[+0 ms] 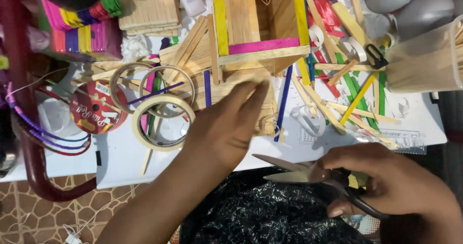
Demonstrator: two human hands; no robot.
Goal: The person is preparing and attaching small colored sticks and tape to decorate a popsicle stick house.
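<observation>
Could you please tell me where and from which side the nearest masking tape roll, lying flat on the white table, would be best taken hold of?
Probably pinch the masking tape roll across its near-right band, one finger inside the open centre and the thumb outside, coming from above. It lies flat, a thin hoop, so only the band offers grip. That side faces the left hand, and other rolls crowd its far edge.

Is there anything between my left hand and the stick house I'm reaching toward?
Nothing visible. The left hand lies over loose sticks at the base of the stick house, fingertips near its lower wall. Tape rings sit off to the side. The right hand holds scissors lower down, clear of that path.
</observation>
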